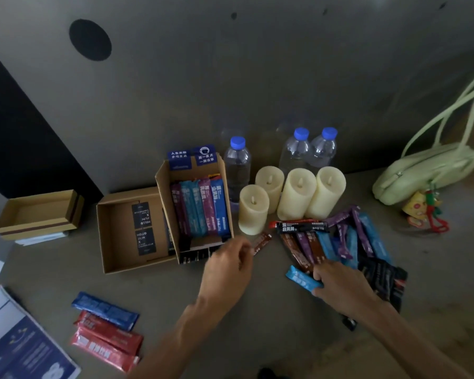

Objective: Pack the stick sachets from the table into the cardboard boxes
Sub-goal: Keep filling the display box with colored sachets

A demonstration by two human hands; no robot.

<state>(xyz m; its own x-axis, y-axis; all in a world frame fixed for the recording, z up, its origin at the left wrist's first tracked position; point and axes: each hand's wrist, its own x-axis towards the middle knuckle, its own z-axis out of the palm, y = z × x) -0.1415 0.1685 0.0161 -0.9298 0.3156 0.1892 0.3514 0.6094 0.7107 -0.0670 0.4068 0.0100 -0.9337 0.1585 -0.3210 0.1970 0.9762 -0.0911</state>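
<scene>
An open cardboard box [164, 173] holds a row of purple, teal and blue stick sachets [200, 209]. To its left lies a shallower cardboard box [107, 242] with black cards inside. My left hand [227, 266] pinches a brown sachet [262, 243] just right of the first box's near corner. My right hand [337, 283] grips a light blue sachet [301, 277] at the near edge of a loose pile of sachets [339, 239]. A dark blue sachet [104, 310] and two red ones [107, 340] lie at the front left.
Several cream candles [296, 192] and three water bottles [237, 165] stand behind the pile. A pale green bag [427, 168] lies at the right. A small cardboard box [36, 214] sits far left, and a blue booklet [20, 348] lies at the front left.
</scene>
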